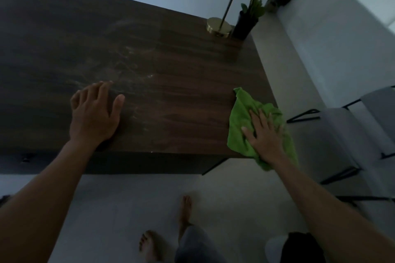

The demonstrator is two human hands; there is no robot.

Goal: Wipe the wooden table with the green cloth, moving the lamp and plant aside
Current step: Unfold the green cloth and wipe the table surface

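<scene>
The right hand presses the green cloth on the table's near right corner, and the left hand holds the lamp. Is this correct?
Not quite. In the head view the left hand rests open on the bare table; the lamp stands untouched at the far right corner. The right hand does press the green cloth there.

No writing, label, brand or number can be read anywhere in this dim view: none shows on the wooden table (171, 92), the green cloth (241, 117), the lamp (218, 25) or the plant (254, 4).
</scene>
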